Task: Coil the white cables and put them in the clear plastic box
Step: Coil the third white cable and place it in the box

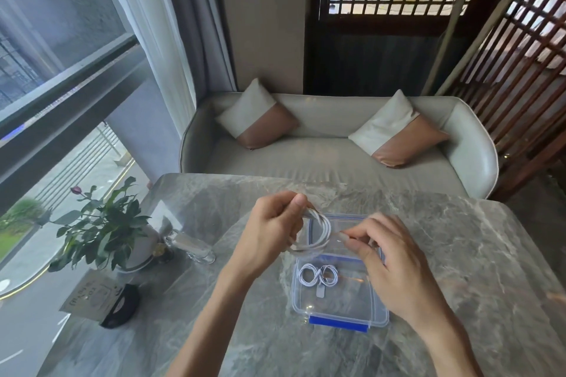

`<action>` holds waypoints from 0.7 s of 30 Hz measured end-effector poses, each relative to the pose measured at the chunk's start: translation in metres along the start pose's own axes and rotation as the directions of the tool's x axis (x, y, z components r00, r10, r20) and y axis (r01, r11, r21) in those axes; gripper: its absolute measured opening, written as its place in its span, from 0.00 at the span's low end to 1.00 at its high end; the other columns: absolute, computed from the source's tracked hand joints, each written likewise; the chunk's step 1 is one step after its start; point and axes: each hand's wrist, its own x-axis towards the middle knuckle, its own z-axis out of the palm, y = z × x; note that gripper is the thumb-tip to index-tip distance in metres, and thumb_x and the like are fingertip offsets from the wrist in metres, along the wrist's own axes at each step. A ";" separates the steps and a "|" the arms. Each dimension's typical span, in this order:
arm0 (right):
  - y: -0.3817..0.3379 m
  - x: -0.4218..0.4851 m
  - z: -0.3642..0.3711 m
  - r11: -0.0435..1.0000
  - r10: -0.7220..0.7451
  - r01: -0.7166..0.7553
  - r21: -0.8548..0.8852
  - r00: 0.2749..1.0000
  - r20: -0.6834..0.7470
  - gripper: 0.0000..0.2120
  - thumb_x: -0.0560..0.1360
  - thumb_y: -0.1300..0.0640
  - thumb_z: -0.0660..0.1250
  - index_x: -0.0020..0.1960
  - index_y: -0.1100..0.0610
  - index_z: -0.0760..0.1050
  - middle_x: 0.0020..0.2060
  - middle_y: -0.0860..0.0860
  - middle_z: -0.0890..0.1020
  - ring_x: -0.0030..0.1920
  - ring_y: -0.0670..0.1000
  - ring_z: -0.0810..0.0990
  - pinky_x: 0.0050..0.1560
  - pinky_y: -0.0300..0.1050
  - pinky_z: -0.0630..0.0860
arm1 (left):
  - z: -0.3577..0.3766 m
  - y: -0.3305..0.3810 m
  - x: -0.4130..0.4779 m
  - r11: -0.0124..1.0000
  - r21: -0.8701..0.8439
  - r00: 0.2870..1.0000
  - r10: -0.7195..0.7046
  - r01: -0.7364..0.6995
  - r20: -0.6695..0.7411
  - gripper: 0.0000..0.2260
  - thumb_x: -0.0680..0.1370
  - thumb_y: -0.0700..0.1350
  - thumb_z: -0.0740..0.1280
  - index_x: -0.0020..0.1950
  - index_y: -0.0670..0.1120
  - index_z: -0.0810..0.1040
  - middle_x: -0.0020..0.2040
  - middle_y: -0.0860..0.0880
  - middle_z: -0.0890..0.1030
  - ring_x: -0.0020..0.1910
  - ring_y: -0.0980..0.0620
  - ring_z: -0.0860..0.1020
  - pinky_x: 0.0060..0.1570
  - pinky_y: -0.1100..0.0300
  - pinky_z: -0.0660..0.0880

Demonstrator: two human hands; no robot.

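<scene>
**Mei:** Both forearms reach in from the near edge of the marble desk point(459, 223), and the clear plastic box point(343, 311) sits between them, its blue latch point(338, 324) towards the person. What is each hand doing?

**Tom:** Left hand point(269, 232) is closed around one side of a white cable coil point(318, 232), thumb pressing the loops together at the top. Right hand point(389, 257) pinches the loose end of that same cable between thumb and fingertips, just beside the coil. The coil hangs in the air above the far end of the box, over what looks like the lid point(346, 220) lying behind it.

**Mei:** And the rest of the cables?

**Tom:** One coiled white cable point(318, 275) already lies in the box, wound into two small loops side by side with its plug point(320, 292) near the middle. I see no others loose on the desk.

**Mei:** So how should this step be finished well?

**Tom:** My judgement: keep the left thumb clamped so the loops cannot spring apart, and let the right hand wrap the tail around the bundle or tuck it through, snug but not kinked at the plug. Then lower the coil flat into the bare part of the box, beside the first one, and let go only once it rests on the bottom.

**Mei:** Anything nearby to mind?

**Tom:** The potted plant point(101, 229) and a small glass object point(196, 249) stand well to the left, out of the way.
</scene>
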 end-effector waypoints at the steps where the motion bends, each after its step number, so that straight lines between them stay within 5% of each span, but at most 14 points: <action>1: 0.004 -0.001 -0.001 0.994 -0.048 0.046 -0.097 0.999 -0.022 0.06 0.78 0.52 0.68 0.43 0.51 0.79 0.40 0.41 0.77 0.45 0.44 0.76 0.45 0.37 0.71 | 0.002 -0.001 0.001 1.000 0.005 1.000 -0.016 0.016 0.022 0.17 0.84 0.45 0.61 0.44 0.32 0.78 0.24 0.56 0.70 0.22 0.60 0.66 0.22 0.70 0.62; 3: 0.015 0.000 0.000 0.998 0.003 -0.002 -0.064 1.000 0.017 0.04 0.79 0.57 0.69 0.45 0.51 0.80 0.42 0.41 0.78 0.47 0.45 0.77 0.47 0.39 0.72 | 0.009 -0.006 0.000 0.999 0.029 1.000 -0.020 0.020 0.020 0.16 0.84 0.45 0.60 0.44 0.35 0.79 0.24 0.56 0.71 0.22 0.61 0.66 0.23 0.70 0.63; 5: 0.021 0.001 0.003 0.963 0.157 -0.200 0.179 0.961 0.229 0.04 0.79 0.54 0.68 0.52 0.47 0.81 0.50 0.42 0.81 0.54 0.46 0.79 0.51 0.38 0.74 | 0.018 -0.014 -0.001 0.996 0.088 1.000 0.008 -0.007 -0.015 0.15 0.84 0.46 0.60 0.43 0.39 0.79 0.26 0.56 0.72 0.25 0.59 0.67 0.28 0.66 0.64; 8: 0.023 0.003 0.012 0.749 0.208 -0.448 0.488 0.858 0.469 0.16 0.79 0.42 0.63 0.65 0.42 0.78 0.61 0.41 0.82 0.62 0.41 0.79 0.58 0.39 0.76 | 0.029 -0.026 -0.001 0.994 0.106 0.999 0.012 -0.008 -0.040 0.17 0.81 0.52 0.59 0.43 0.41 0.78 0.28 0.56 0.72 0.28 0.58 0.69 0.31 0.60 0.66; 13: 0.021 0.016 0.027 0.764 0.231 -0.395 0.510 0.906 0.356 0.13 0.77 0.39 0.65 0.60 0.35 0.80 0.48 0.42 0.87 0.49 0.40 0.84 0.46 0.32 0.75 | 0.029 -0.044 0.000 0.996 -0.032 0.996 -0.088 0.088 0.004 0.14 0.84 0.47 0.59 0.47 0.42 0.79 0.30 0.53 0.75 0.26 0.56 0.71 0.26 0.65 0.67; 16: 0.033 0.018 0.032 0.801 0.281 -0.413 0.433 0.899 0.337 0.11 0.76 0.40 0.67 0.58 0.34 0.81 0.47 0.44 0.88 0.48 0.47 0.86 0.48 0.44 0.78 | 0.023 -0.059 0.001 0.956 -0.171 0.971 -0.234 0.240 0.052 0.11 0.84 0.44 0.59 0.53 0.43 0.80 0.33 0.45 0.81 0.28 0.49 0.75 0.25 0.62 0.71; 21: 0.067 0.005 0.049 0.660 0.496 -0.581 0.477 0.813 0.305 0.15 0.77 0.51 0.71 0.47 0.27 0.81 0.40 0.35 0.86 0.36 0.33 0.80 0.39 0.26 0.74 | 0.020 -0.100 -0.002 0.820 -0.299 0.870 -0.485 0.488 0.090 0.12 0.85 0.45 0.57 0.57 0.43 0.78 0.42 0.40 0.85 0.36 0.46 0.83 0.34 0.57 0.79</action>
